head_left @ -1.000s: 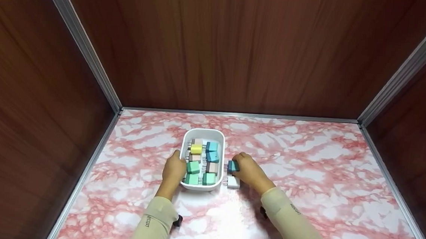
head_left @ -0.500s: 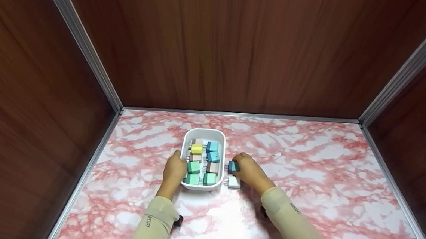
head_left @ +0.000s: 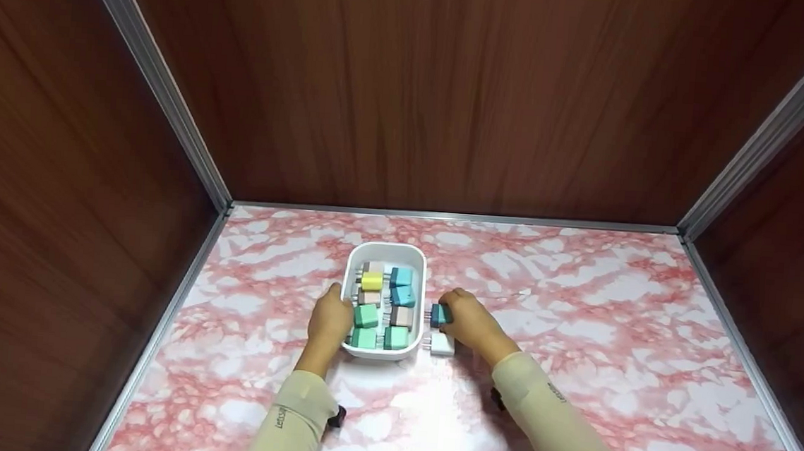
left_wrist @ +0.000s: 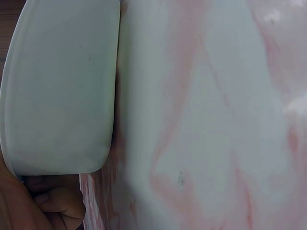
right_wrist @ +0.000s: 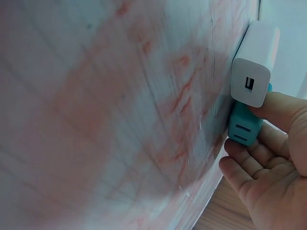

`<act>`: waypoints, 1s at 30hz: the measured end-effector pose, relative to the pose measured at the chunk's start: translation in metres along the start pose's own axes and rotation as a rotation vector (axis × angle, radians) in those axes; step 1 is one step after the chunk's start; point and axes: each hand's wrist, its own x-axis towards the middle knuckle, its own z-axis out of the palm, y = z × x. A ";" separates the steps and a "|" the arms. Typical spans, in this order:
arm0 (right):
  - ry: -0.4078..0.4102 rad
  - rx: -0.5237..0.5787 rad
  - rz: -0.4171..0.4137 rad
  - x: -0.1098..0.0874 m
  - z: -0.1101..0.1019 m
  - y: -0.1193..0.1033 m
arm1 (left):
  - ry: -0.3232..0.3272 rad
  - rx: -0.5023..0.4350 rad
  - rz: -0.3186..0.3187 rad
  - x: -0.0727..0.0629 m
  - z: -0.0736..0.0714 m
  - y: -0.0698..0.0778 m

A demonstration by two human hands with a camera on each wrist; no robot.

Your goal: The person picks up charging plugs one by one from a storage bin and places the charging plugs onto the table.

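Note:
A white plastic bin (head_left: pixel 388 248) holds several charger plugs in two rough columns: green, yellow, pinkish and blue. My left hand (head_left: pixel 330 319) grips its left side; in the left wrist view, curled fingers (left_wrist: pixel 60 201) show beside the bin's outer wall (left_wrist: pixel 62 91). Right of the bin, my right hand (head_left: pixel 474 322) pinches a teal charger plug (head_left: pixel 439 315) between thumb and fingers, its prongs facing the bin. Two slots show on the end of the teal plug (right_wrist: pixel 243 128) in the right wrist view. A white charger plug (head_left: pixel 442 344) lies beside it, nearer me, with one USB port.
The tabletop (head_left: pixel 575 379) has a red and white marbled pattern. Dark wood-grain panels (head_left: pixel 411 99) with grey metal edging (head_left: pixel 445 216) enclose it at the back and both sides.
Almost nothing differs. The bin and the plugs appear shifted very slightly to the right in the head view; both hands keep their places and grips.

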 end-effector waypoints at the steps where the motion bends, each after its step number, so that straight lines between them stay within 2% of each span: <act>1: -0.002 0.002 0.002 0.000 0.000 0.000 | 0.000 0.002 0.000 0.000 0.000 0.000; 11: -0.026 0.006 0.023 0.002 -0.001 -0.001 | -0.005 0.016 -0.016 -0.001 -0.001 0.001; 23: -0.036 0.013 0.011 0.002 -0.010 -0.004 | -0.051 0.012 -0.061 0.000 -0.001 0.002; 30: -0.022 0.001 0.005 0.002 -0.018 -0.010 | -0.032 0.026 -0.039 -0.001 -0.001 0.002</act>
